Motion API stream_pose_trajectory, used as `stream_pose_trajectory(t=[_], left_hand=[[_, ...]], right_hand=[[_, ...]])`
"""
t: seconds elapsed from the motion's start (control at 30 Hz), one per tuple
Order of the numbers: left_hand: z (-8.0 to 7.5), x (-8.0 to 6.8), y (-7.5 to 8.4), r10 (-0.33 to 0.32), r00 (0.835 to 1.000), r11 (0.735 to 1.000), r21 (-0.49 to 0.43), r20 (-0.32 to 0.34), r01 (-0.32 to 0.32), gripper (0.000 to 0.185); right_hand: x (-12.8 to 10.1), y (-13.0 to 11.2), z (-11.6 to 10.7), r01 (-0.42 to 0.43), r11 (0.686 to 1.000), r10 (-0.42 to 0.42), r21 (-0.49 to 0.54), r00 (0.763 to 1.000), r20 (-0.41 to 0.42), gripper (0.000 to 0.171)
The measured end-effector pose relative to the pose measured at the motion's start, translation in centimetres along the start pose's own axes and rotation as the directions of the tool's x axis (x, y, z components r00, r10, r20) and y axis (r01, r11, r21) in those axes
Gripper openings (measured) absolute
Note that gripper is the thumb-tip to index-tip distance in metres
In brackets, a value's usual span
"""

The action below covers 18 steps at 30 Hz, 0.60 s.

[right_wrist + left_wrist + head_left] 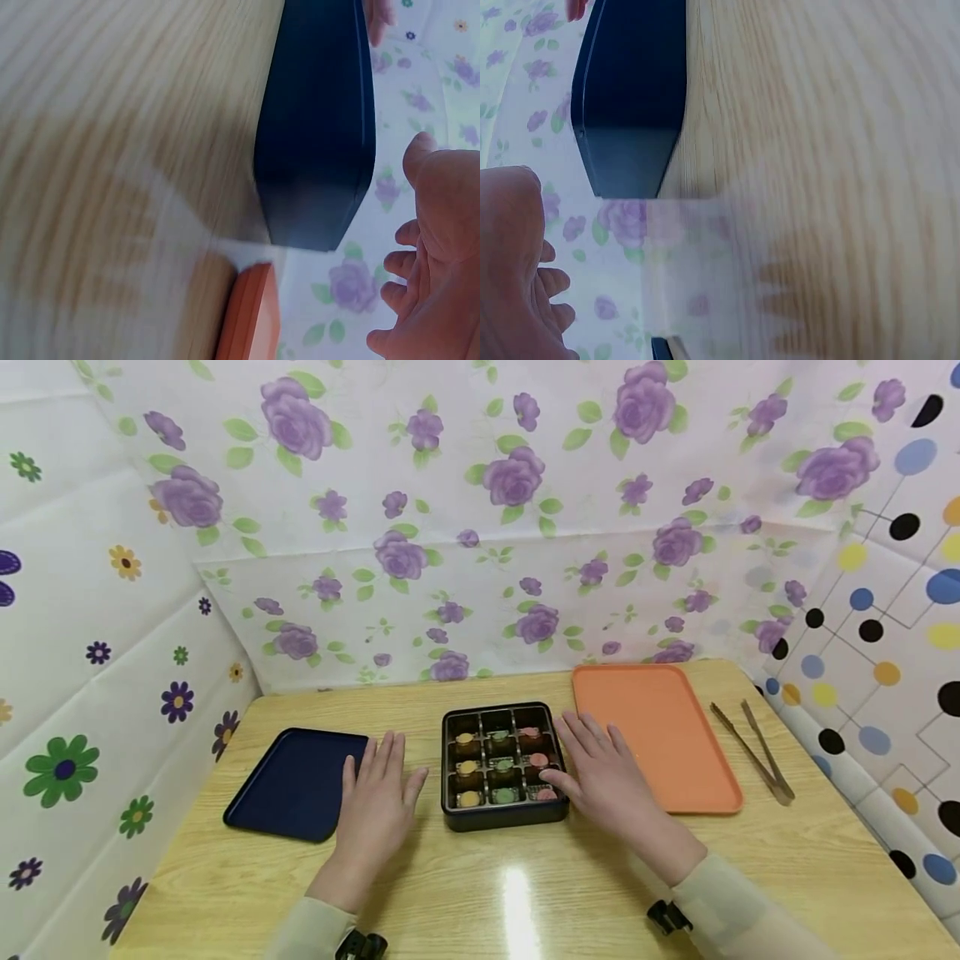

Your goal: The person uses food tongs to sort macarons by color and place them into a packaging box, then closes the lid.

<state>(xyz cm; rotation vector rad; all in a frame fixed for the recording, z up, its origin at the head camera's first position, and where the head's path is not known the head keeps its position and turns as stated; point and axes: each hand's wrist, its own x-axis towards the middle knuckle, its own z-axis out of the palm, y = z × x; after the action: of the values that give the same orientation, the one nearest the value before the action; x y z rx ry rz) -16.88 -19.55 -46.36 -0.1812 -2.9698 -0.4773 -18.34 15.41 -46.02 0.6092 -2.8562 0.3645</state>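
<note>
A black box [507,817] divided into compartments stands in the middle of the table. Small wrapped pieces lie in its compartments: a yellow column [467,767], a green column [502,764] and a pink column [539,761]. To the box's left is my left hand [378,810], fingers extended and holding nothing, overlapping the dark blue tray's edge in the head view. My right hand [611,781] hovers at the box's right side, fingers spread, its thumb over the box's right rim. Both wrist views show the box's dark side wall [634,75] apart from the palms.
The dark blue tray [288,785] lies at the left. An orange tray [660,727] lies at the right, and metal tongs [765,760] rest beyond it near the table's right edge. Patterned cloth [465,585] walls the table at the back and sides.
</note>
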Motion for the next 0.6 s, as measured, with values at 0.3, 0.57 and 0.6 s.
stream_pose_trajectory(t=[0.3, 0.57, 0.6], left_hand=[[-0.5, -0.7, -2.1, -0.030, 0.999, 1.000, 0.006, -0.028, 0.030, 0.077], [-1.5, -1.4, -4.1, -0.047, 0.998, 0.999, -0.008, -0.048, 0.046, 0.075], [-1.6, -1.5, -4.3, -0.048, 0.998, 0.999, -0.009, -0.051, 0.047, 0.074]], right_hand=[[1.3, -3.4, 1.0, 0.077, 0.996, -0.077, 0.046, 0.997, 0.008, 0.087], [2.0, -6.5, 1.7, 0.125, 0.991, -0.127, 0.046, 0.991, 0.044, 0.086], [2.0, -6.9, 1.7, 0.134, 0.990, -0.136, 0.050, 0.990, 0.046, 0.086]])
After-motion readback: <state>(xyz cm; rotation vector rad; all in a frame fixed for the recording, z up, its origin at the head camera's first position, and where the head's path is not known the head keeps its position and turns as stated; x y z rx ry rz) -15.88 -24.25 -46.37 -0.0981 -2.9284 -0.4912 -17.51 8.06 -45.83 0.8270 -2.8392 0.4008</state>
